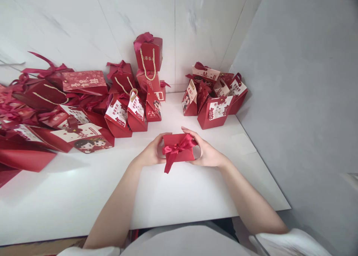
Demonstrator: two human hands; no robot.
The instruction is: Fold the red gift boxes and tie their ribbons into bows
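Observation:
Between my two hands is a small red gift box (179,157), seen from above, with a dark red satin ribbon (179,148) tied in a bow on top and one tail hanging over the near side. My left hand (153,151) curves round its left end, and my right hand (208,151) does the same at the right end. The fingers of both hands reach along the far and near sides of the box. Its underside is hidden, so I cannot tell whether it rests on the white table (179,196).
Red gift boxes with ribbons crowd the left side, among them a large pile (84,80) and a stack with a rope-handled box (152,56) on top. A smaller group (215,114) stands at the back right. A tiled wall (195,24) and grey panel (302,99) border the table.

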